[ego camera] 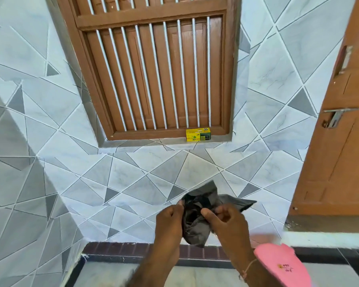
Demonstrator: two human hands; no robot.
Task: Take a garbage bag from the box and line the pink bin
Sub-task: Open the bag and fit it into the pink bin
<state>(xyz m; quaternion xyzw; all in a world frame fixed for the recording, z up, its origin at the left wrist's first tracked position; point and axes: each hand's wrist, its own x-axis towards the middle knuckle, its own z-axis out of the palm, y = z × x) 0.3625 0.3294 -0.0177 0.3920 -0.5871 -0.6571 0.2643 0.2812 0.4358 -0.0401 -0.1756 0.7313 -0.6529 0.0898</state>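
Tiled wall ahead, and both my hands pinch the crumpled black bag (201, 212) at chest height: left hand (169, 221) at one edge, right hand (226, 218) at the other, thumbs forward. Thin plastic could tear if I pull hard. Pink bin (282, 264) sits low right; box (198, 134) on the windowsill.

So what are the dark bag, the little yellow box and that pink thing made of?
Bag: thin black plastic film, by its crumples and dull sheen. Box: printed cardboard, probably, with flat faces and sharp edges. Pink bin: apparently moulded plastic, smooth and evenly coloured.
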